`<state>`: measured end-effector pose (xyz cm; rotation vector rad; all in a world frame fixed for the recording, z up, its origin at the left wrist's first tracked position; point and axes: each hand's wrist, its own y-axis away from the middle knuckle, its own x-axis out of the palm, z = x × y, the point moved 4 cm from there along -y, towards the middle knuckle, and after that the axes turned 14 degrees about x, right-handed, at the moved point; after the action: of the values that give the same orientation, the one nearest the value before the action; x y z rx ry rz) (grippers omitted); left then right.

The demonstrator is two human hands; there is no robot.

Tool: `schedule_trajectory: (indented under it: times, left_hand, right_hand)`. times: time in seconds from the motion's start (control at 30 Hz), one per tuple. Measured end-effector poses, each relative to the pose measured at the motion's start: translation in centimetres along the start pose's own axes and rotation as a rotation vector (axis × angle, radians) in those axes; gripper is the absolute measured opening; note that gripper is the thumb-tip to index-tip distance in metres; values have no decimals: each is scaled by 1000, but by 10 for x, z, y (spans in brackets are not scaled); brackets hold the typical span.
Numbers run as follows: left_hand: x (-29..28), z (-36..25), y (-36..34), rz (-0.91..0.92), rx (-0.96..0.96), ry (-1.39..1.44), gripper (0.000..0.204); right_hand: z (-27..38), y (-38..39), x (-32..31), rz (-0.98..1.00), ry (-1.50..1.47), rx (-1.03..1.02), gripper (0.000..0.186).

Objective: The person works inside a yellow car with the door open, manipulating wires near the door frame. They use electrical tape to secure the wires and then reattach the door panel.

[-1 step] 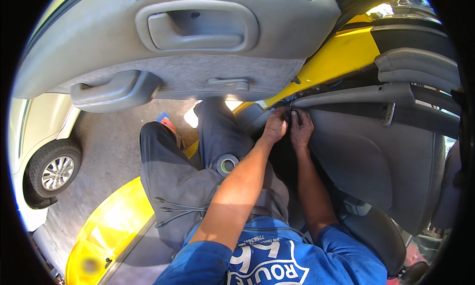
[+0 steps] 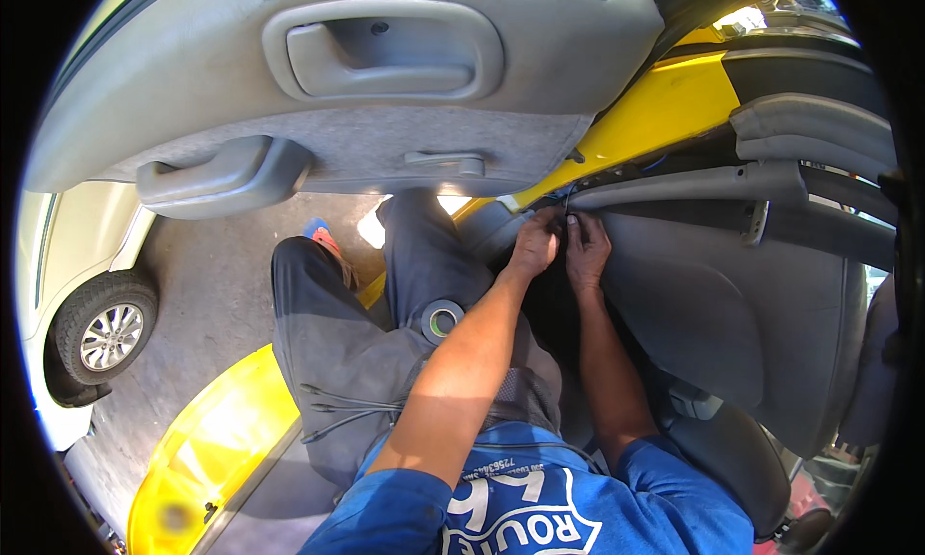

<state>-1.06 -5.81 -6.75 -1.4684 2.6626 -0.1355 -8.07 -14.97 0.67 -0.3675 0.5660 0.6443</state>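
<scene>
My hands meet low beside the dark panel of the opened car interior. Fingers closed, my left hand (image 2: pixel 535 245) pinches at a thin dark wire (image 2: pixel 567 200) that runs up toward the yellow body edge. Just right of it, my right hand (image 2: pixel 588 254) is closed too, thumb up against the same wire. The fingertips hide the exact spot where they hold it. A roll of grey tape (image 2: pixel 430 326) rests on my thigh near my left forearm. Several black cables (image 2: pixel 352 405) stick out across my lap.
A grey door panel (image 2: pixel 385 145) with a handle and armrest hangs open above my knees. A yellow door sill (image 2: pixel 665 112) runs behind the hands. To the right lies a grey trim panel (image 2: pixel 694 304). Another car's wheel (image 2: pixel 111 333) stands at left.
</scene>
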Motion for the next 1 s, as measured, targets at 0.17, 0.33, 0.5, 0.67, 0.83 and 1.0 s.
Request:
schedule_trajectory:
  times: [0.17, 0.33, 0.5, 0.67, 0.83, 1.0]
  left_hand:
    - [2, 5, -4, -69, 67, 96, 21]
    - [2, -9, -13, -47, -86, 359, 19]
    - [3, -12, -14, -40, -212, 395, 18]
    - [-1, -9, -17, -118, -25, 256, 16]
    - [-6, -7, -16, -57, -16, 131, 13]
    - [-11, -19, -21, -31, 65, -11, 12]
  right_hand:
    - [1, -3, -4, 16, 32, -30, 13]
    - [-2, -10, -5, -31, 10, -75, 15]
    - [-9, -9, -3, -44, -20, 3, 16]
    - [-3, -9, 0, 43, -116, 50, 14]
    - [9, -17, -8, 59, 38, -67, 12]
    - [8, -19, -9, 52, -26, -23, 8]
